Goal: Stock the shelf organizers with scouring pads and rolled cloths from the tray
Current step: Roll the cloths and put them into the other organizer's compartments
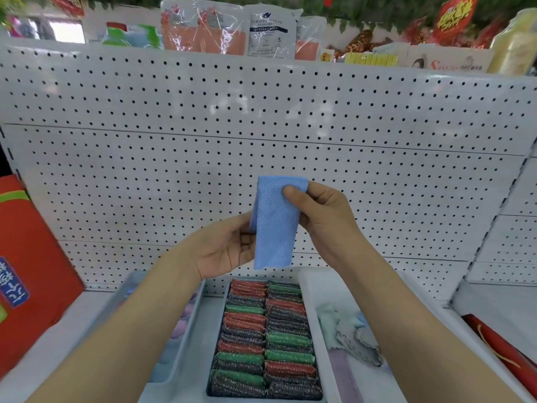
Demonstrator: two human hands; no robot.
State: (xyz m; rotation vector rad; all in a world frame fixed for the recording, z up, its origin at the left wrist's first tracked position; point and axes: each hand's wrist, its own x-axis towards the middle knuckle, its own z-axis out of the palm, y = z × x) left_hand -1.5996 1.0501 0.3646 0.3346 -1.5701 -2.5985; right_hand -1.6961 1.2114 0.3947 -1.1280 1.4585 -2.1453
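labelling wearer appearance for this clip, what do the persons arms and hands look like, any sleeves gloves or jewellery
Both forearms are bare as far as the frame shows, with no sleeves in view. The left hand and right hand wear no gloves. No rings, watch or wristband are visible. The nails that show are short and unpainted.

On the shelf (pixel 52 338), three organizers stand side by side before the pegboard (pixel 261 126). The middle organizer (pixel 216 330) holds scouring pads (pixel 267 338) in two rows. The left organizer (pixel 186 330) lies beside it, the right organizer (pixel 313 315) holds loose cloths (pixel 354 335). Above them, the left hand (pixel 220 248) and right hand (pixel 322 216) hold a folded cloth (pixel 276 225) between them. A box (pixel 32 271) stands at far left, another box (pixel 502 350) at far right. Packages (pixel 232 30) sit above the pegboard.
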